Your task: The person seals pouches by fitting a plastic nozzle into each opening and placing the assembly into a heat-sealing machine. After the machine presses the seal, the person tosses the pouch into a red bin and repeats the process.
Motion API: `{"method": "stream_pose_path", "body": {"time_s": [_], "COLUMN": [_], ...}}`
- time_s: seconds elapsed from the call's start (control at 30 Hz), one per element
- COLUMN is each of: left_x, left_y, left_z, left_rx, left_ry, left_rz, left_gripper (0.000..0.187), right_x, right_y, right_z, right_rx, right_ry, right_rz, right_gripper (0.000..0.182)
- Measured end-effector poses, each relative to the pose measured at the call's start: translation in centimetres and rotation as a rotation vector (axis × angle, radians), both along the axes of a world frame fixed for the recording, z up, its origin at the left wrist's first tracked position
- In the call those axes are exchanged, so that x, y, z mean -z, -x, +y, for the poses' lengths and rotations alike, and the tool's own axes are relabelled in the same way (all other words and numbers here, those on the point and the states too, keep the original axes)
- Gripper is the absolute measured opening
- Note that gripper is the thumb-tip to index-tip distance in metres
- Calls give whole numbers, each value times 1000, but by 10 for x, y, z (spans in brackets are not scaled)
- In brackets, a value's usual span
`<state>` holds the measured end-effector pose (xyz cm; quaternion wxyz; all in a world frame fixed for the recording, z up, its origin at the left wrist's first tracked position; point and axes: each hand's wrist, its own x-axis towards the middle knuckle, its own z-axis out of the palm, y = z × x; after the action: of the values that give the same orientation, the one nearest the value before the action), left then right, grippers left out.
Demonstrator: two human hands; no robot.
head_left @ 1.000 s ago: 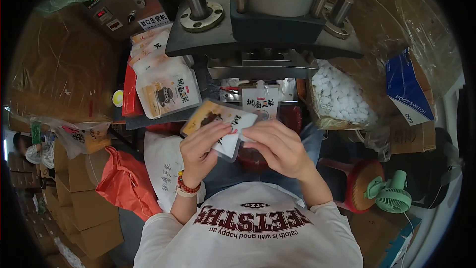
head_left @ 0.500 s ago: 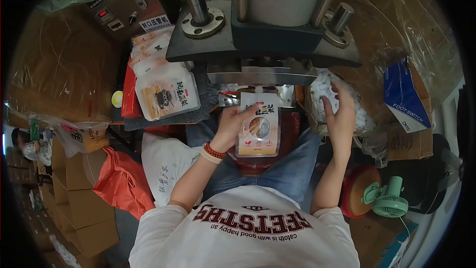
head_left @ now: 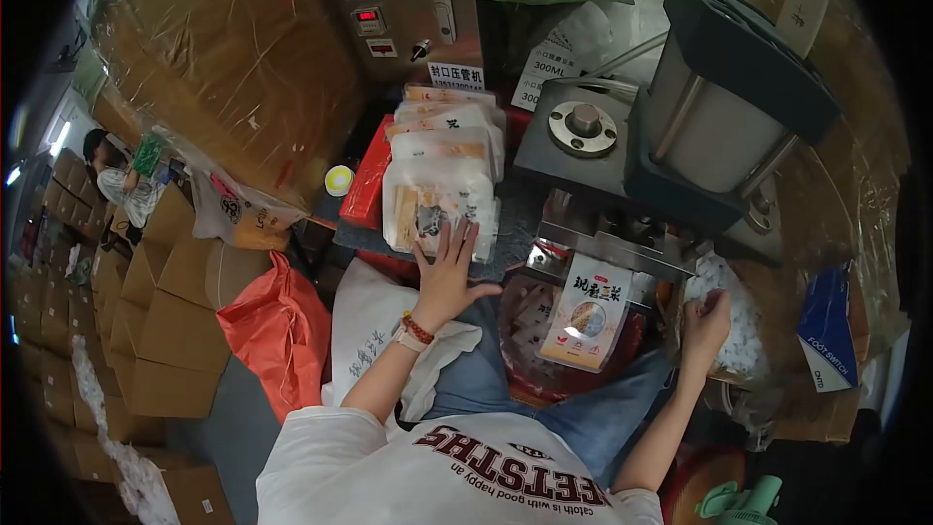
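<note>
My left hand (head_left: pixel 445 272) lies with spread fingers on the front pouch of a stack of printed pouches (head_left: pixel 442 190). It grips nothing. One printed pouch (head_left: pixel 586 316) hangs by its top end at the metal jaw of a press (head_left: pixel 622 248), with no hand on it. My right hand (head_left: pixel 707 326) is closed, fingers curled, at the near side of a clear bag of small white pieces (head_left: pixel 736 331). Whatever its fingers hold, if anything, is hidden.
A red box (head_left: pixel 367 175) stands left of the stack. Below the hanging pouch is a round red container (head_left: pixel 520 345). A control panel (head_left: pixel 408 34) is at the back, cardboard boxes (head_left: pixel 185 326) to the left. Another person (head_left: pixel 131 185) is far left.
My left hand has let go of the pouch at the press and moved left onto the stack. The right hand's fingers have curled closed at the bag. My view has turned left.
</note>
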<state>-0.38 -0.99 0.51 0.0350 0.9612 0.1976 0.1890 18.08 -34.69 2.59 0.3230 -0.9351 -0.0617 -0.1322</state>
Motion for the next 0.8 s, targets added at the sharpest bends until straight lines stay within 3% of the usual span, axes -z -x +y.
{"method": "stream_pose_path", "body": {"time_s": [0.03, 0.1, 0.13, 0.17, 0.2, 0.23, 0.3, 0.33, 0.4, 0.47, 0.53, 0.63, 0.7, 0.73, 0.8], "left_x": [6, 20, 8, -3, -13, -23, -42, -44, -58, -68, -78, -81, -69, -59, -44], "left_y": [12, 28, 29, 30, 28, 25, 16, 14, 11, 9, 8, 2, -4, -6, -10], "left_z": [6, 19, 14, 9, 1, -9, -29, -39, -57, -67, -71, -75, -81, -84, -87], "left_rx": [5, 268, 240, 251, 191, 125, 311, 377, 468, 585, 637, 747, 755, 757, 554], "left_ry": [-1, 88, 123, 138, 430, 729, 673, 659, 662, 588, 572, 606, 815, 819, 1105], "left_rz": [-4, -63, -169, -155, -221, -275, -416, -457, -457, -452, -437, -411, -379, -374, -234], "left_gripper": [68, 57, 51, 51, 45, 39, 34, 35, 37, 38, 38, 37, 35, 35, 24], "right_x": [-5, -21, -39, -62, -75, -69, -70, -67, -64, -63, -65, -66, -54, -52, -51], "right_y": [3, 21, 39, 58, 72, 79, 93, 100, 98, 99, 98, 96, 98, 100, 101], "right_z": [1, 3, 15, 36, 47, 42, 57, 65, 81, 88, 84, 75, 76, 74, 67], "right_rx": [5, -156, -145, -257, -354, -497, -768, -810, -955, -1007, -1014, -1086, -1022, -1016, -766], "right_ry": [-1, -447, -439, -723, -1003, -992, -940, -979, -697, -498, -507, -630, -1005, -1006, -1104], "right_rz": [-4, -169, -157, -105, -55, 4, -57, 49, -69, -143, -129, -101, 183, 184, 191], "right_gripper": [25, 28, 28, 30, 32, 34, 27, 28, 27, 24, 23, 23, 25, 25, 23]}}
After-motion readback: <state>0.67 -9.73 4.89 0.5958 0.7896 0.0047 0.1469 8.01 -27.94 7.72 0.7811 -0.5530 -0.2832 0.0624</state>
